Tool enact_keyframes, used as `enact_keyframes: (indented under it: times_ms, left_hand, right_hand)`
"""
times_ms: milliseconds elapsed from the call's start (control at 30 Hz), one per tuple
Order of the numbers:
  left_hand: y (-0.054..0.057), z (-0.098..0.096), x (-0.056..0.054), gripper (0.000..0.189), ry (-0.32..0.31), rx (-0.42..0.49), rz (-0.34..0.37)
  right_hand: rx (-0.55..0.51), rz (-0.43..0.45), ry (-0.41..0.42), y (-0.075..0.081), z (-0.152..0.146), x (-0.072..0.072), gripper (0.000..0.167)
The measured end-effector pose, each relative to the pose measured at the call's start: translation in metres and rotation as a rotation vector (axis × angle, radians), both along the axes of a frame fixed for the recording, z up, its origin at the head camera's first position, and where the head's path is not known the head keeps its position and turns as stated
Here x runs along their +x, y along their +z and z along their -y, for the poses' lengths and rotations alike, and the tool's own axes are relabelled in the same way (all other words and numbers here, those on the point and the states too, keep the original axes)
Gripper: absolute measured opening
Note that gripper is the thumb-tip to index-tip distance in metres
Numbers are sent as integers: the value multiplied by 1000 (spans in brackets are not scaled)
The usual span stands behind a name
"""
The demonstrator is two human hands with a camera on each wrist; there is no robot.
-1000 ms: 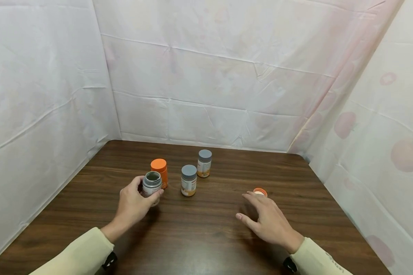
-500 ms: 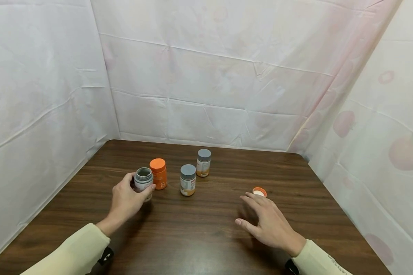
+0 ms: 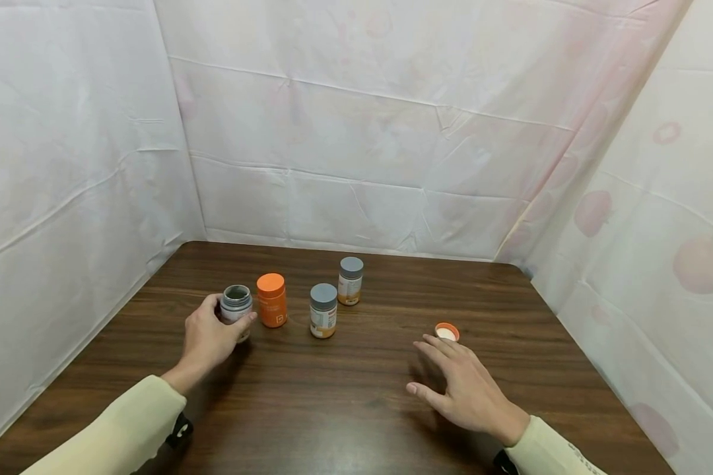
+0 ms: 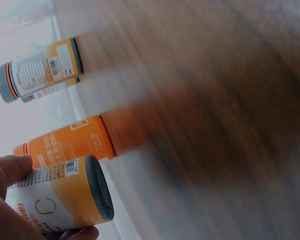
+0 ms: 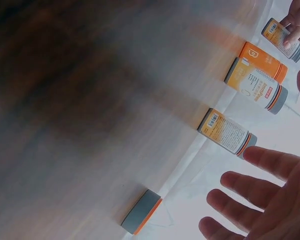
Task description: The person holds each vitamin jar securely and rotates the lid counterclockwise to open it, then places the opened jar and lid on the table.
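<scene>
My left hand (image 3: 206,338) grips an uncapped supplement bottle (image 3: 236,306), its fingers and thumb round the sides. The mouth faces up with grey screw threads showing; the left wrist view shows its white and yellow label and dark base (image 4: 101,189). Just right of it stands a capped orange bottle (image 3: 272,301). My right hand (image 3: 466,389) holds nothing; its fingers are spread and relaxed above the table. Beyond those fingertips lies a loose cap (image 3: 447,332), orange-rimmed and pale inside, its grey side wall (image 5: 142,212) visible in the right wrist view.
Two capped white-and-yellow bottles with grey lids stand near the middle, one nearer (image 3: 323,311) and one farther back (image 3: 350,282). The dark wooden table (image 3: 344,409) reaches a white cloth backdrop (image 3: 356,132) behind and at both sides.
My left hand has carried the uncapped bottle leftward, from in front of the orange bottle to its left side. The right hand stays nearly where it was, beside the cap.
</scene>
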State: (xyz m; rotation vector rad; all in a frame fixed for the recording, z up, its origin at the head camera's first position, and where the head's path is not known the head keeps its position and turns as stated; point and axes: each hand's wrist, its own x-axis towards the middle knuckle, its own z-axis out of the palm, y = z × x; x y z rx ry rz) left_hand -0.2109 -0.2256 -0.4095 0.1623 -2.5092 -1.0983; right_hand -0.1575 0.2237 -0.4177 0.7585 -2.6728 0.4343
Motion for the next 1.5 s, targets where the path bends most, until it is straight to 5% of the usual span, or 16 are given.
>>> enact_keyframes:
  times_ms: [533, 867, 1267, 1500]
  left_hand:
    - [-6, 16, -27, 71, 10, 35, 103]
    - [-11, 24, -35, 76, 37, 67, 164]
    - [-12, 27, -36, 82, 54, 75, 153]
    - [-5, 26, -32, 88, 69, 65, 47]
  right_hand:
    - [5, 12, -5, 1, -1, 2, 77]
    - [12, 14, 1, 2, -1, 4, 78]
    - [3, 7, 3, 2, -1, 5, 78]
    - [7, 13, -1, 2, -1, 5, 79]
